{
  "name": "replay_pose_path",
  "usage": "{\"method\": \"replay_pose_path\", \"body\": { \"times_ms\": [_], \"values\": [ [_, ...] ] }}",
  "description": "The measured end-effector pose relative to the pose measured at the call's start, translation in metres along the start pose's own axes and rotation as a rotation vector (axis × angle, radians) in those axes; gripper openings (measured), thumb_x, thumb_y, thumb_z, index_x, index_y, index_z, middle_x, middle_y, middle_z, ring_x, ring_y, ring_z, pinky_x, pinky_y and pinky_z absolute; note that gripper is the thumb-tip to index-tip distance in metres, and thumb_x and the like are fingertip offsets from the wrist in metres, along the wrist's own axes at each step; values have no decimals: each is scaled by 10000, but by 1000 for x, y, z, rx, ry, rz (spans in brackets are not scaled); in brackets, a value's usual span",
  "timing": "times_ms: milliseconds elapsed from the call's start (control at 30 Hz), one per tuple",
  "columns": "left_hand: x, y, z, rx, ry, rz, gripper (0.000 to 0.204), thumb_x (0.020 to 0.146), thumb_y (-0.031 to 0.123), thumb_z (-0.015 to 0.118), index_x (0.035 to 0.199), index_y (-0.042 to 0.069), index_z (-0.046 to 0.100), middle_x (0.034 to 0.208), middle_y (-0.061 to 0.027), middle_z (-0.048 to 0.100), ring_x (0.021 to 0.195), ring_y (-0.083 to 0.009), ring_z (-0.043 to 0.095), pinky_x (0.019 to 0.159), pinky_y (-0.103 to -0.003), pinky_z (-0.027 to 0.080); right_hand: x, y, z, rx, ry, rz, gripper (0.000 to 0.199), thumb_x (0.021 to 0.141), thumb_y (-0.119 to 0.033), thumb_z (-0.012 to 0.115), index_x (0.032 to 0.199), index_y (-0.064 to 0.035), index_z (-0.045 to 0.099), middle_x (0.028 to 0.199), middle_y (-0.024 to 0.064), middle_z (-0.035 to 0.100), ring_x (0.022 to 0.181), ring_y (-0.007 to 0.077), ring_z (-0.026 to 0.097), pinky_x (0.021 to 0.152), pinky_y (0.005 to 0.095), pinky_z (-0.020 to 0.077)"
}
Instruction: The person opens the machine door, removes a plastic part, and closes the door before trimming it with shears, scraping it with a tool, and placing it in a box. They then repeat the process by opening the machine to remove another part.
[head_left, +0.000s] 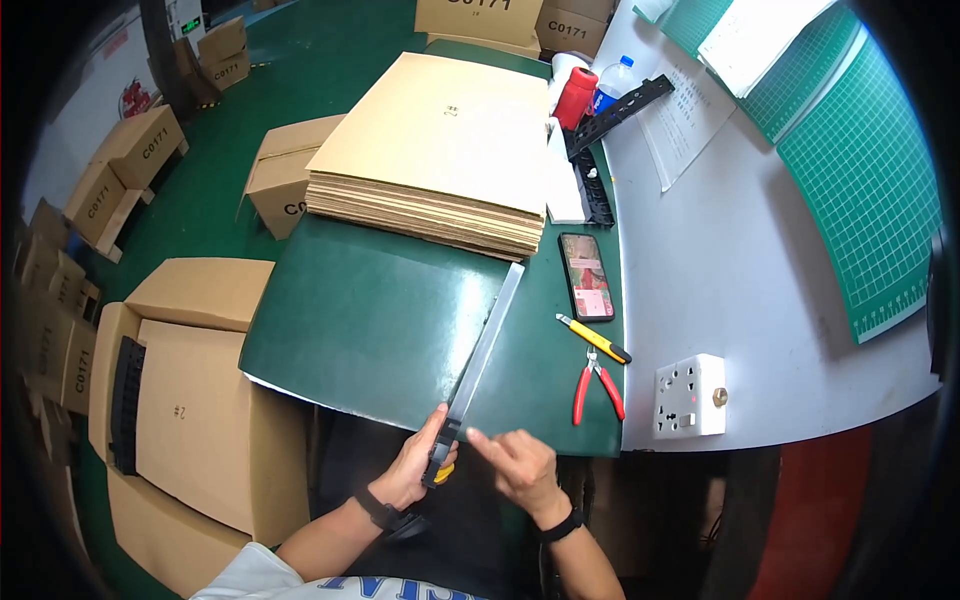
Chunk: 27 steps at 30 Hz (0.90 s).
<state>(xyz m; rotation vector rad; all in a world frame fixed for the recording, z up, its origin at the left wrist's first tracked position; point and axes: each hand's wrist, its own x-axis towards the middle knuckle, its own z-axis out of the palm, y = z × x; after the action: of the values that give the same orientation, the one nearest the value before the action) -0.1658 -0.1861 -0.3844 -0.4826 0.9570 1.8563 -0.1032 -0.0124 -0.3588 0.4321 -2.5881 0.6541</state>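
Head view looks down at a green mat (380,310) that lies on the worktop (740,260). At the near edge of the mat, the left hand (415,465) has its fingers wrapped around the dark near end of a long grey strip (487,345). A bit of yellow shows just under that hand. The strip lies slanted on the mat, and its far end reaches up to a thick stack of flat cardboard sheets (440,150) at the far edge. The right hand (520,465) is just beside the near end of the strip. Its fingers are loose and a little bent, and 1 finger points at the strip end. It holds nothing; I cannot tell if the fingertip touches the strip.

Along the right edge of the mat lie 3 things in a row: a phone (586,276) with a lit screen, then a yellow knife (594,338), then pliers with red handles (596,386) nearest the person. A white socket block (690,396) sits on the white worktop near the pliers. A red roll (575,97) and a black bar (620,110) are at the far right corner of the mat. Brown boxes (190,410) stand on the green floor to the left.
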Motion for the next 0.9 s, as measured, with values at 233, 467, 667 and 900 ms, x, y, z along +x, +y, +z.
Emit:
{"method": "replay_pose_path", "body": {
  "times_ms": [233, 467, 667, 900],
  "values": [
    [0, 3, -5, 16, -40, -1, 503, 959, 569, 470, 772, 104, 510, 496, 21, 348, 387, -97, 340, 378, -247, 256, -13, -7, 8, 92, 31, 50, 616, 676, 38, 598, 1243, -198, 647, 702, 21, 514, 614, 193, 526, 545, 307, 454],
    [-30, -7, -23, 249, -70, -28, 594, 1000, 553, 373, 623, 106, 474, 496, 14, 358, 402, -98, 320, 391, -244, 262, 9, 13, 6, -20, 85, 80, 617, 662, 73, 565, 1217, -180, 662, 693, 52, 501, 614, 223, 539, 542, 343, 457],
    [-75, -27, -60, 294, -63, -95, 560, 1004, 547, 365, 661, 123, 491, 538, 15, 413, 461, -94, 393, 442, -231, 322, 33, 43, -6, -165, 110, 200, 679, 661, 119, 530, 1275, -158, 619, 746, 74, 527, 677, 248, 558, 592, 360, 459],
    [-98, -28, -64, 390, 149, -266, 568, 950, 621, 430, 739, 114, 577, 625, -7, 531, 516, -95, 480, 504, -223, 389, 37, 23, -12, -85, 157, 275, 650, 692, 126, 487, 1256, -161, 635, 679, 103, 486, 599, 253, 528, 556, 357, 433]
  ]
}}
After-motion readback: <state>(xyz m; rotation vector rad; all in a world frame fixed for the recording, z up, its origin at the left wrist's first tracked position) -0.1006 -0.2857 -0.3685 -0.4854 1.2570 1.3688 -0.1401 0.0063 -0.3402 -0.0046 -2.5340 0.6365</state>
